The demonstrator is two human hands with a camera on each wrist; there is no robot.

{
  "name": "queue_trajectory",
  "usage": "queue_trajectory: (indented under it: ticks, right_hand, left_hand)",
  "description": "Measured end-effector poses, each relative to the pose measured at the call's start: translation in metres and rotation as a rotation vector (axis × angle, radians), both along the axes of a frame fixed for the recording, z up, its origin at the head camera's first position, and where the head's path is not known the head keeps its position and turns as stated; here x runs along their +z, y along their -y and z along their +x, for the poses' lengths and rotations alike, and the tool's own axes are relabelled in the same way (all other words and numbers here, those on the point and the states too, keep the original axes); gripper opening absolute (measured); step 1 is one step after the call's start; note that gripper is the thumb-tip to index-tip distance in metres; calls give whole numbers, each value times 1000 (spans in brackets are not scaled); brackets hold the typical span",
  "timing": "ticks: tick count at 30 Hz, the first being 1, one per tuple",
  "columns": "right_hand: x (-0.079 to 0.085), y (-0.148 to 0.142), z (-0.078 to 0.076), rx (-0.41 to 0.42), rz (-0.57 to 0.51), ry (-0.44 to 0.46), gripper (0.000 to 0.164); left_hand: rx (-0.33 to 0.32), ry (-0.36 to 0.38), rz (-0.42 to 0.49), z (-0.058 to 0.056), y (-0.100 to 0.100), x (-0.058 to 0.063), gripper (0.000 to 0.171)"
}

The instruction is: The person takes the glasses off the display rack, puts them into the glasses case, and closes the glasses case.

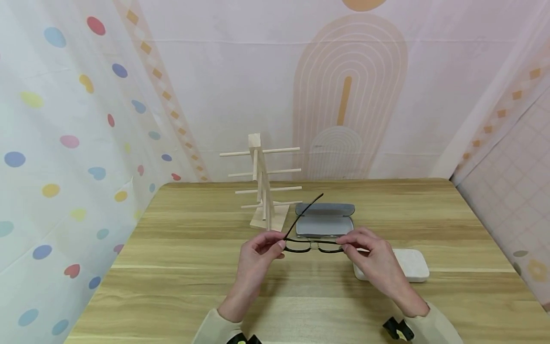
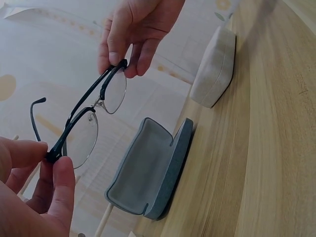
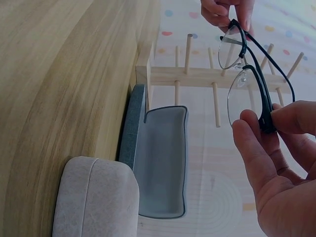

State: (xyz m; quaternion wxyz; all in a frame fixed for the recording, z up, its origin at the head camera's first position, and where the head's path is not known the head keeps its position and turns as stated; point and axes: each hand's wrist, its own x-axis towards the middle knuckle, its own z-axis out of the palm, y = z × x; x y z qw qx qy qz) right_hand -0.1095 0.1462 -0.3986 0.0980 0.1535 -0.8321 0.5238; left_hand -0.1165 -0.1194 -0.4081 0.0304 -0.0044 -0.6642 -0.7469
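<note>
A pair of eyeglasses (image 1: 316, 242) with black brow bars and thin metal lower rims is held up over the table between both hands. My left hand (image 1: 256, 260) pinches its left end at the hinge, thumb against fingers. At the other end, my right hand (image 1: 375, 262) grips the right corner of the frame. One temple arm (image 1: 304, 213) sticks out, unfolded, on the left. The other lies folded along the frame (image 2: 81, 106). Behind the glasses, a grey glasses case (image 1: 324, 223) lies open with a bare lining. A white glasses case (image 1: 413, 265), closed, sits beyond my right hand.
A wooden peg rack (image 1: 263, 184) with several side rods stands on a square base behind my left hand, left of the grey case. Wood-grain tabletop (image 1: 180, 267) spreads beneath everything. Patterned curtains (image 1: 240, 86) hang along the table's back and sides.
</note>
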Motion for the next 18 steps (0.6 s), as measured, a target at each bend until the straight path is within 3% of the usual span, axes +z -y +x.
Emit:
queue_trajectory:
  ticks: [18]
  right_hand:
    - [-1, 3, -1, 1, 5, -1, 21]
  left_hand:
    - [5, -3, -57, 2, 3, 0, 16]
